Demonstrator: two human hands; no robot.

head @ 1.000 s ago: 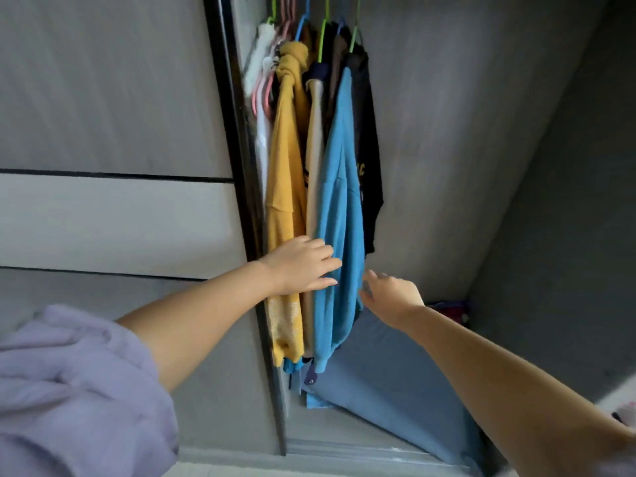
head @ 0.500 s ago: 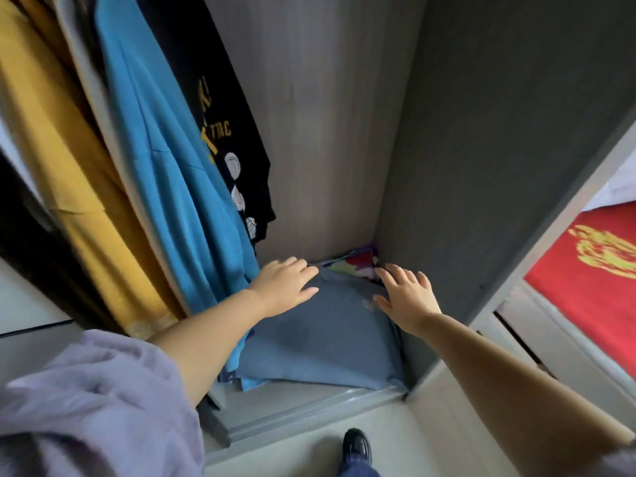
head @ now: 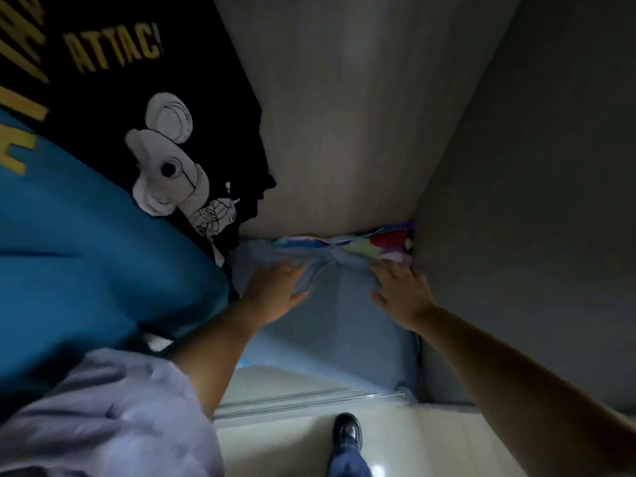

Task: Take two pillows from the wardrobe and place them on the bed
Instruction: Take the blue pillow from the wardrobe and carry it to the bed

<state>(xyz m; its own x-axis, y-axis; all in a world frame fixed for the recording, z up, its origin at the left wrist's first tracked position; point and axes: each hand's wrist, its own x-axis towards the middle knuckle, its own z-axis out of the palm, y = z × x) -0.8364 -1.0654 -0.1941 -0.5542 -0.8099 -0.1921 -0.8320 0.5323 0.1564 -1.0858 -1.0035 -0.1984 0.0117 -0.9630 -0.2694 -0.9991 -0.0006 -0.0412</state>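
A pale blue pillow (head: 337, 325) lies flat on the wardrobe floor. Behind it, against the back wall, a colourful patterned pillow or cloth (head: 382, 242) peeks out. My left hand (head: 275, 290) rests palm down on the blue pillow's far left part, its fingers pressing into the fabric. On the far right corner sits my right hand (head: 399, 290), fingers spread, touching the pillow close to the patterned cloth. Neither hand has closed around the pillow. The bed is out of view.
A blue garment (head: 86, 256) and a black printed T-shirt (head: 144, 108) hang at the left, close to my left arm. The wardrobe's side wall (head: 533, 201) stands at the right, its sliding-door track (head: 309, 401) in front. My shoe (head: 347, 432) is on the floor.
I have leaned deeper into the wardrobe. Both hands slid farther back along the blue pillow toward the rear wall, and the left hand now presses into its fabric.
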